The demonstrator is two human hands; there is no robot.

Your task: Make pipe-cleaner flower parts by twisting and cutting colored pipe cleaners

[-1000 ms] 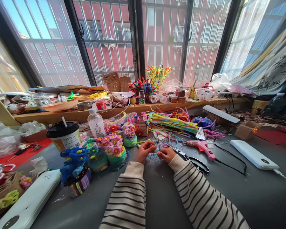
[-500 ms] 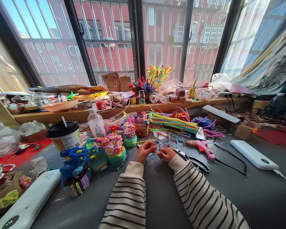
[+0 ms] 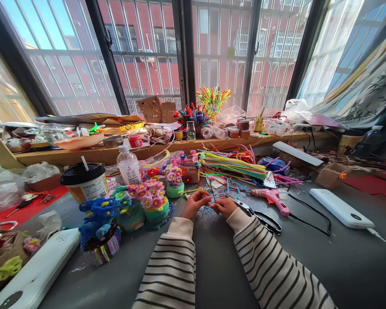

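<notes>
My left hand (image 3: pixel 196 204) and my right hand (image 3: pixel 224 207) meet over the middle of the table, fingertips pinched close together. Between them is a thin dark pipe-cleaner stem (image 3: pixel 211 189) topped by a small blue and pink fuzzy tip; both hands grip it. Its lower end pokes out below my left fingers. Blue fluff bits (image 3: pixel 207 210) lie scattered underneath. Right beside my right hand, black-handled scissors (image 3: pixel 265 219) rest on the table, partly hidden by my sleeve. A pink hot glue gun (image 3: pixel 278 202) lies farther right.
Pots of pipe-cleaner flowers, pink (image 3: pixel 152 199) and blue (image 3: pixel 99 227), stand left, near a lidded cup (image 3: pixel 85 182) and a bottle (image 3: pixel 128 165). Behind my hands lies a bundle of pipe cleaners (image 3: pixel 236 165). White power banks (image 3: pixel 341 208) sit at both sides. A cable loops at right.
Both hands keep their pinch on the stem with only slight finger movement. The whole view has shifted a little; the objects on the table stay where they were.
</notes>
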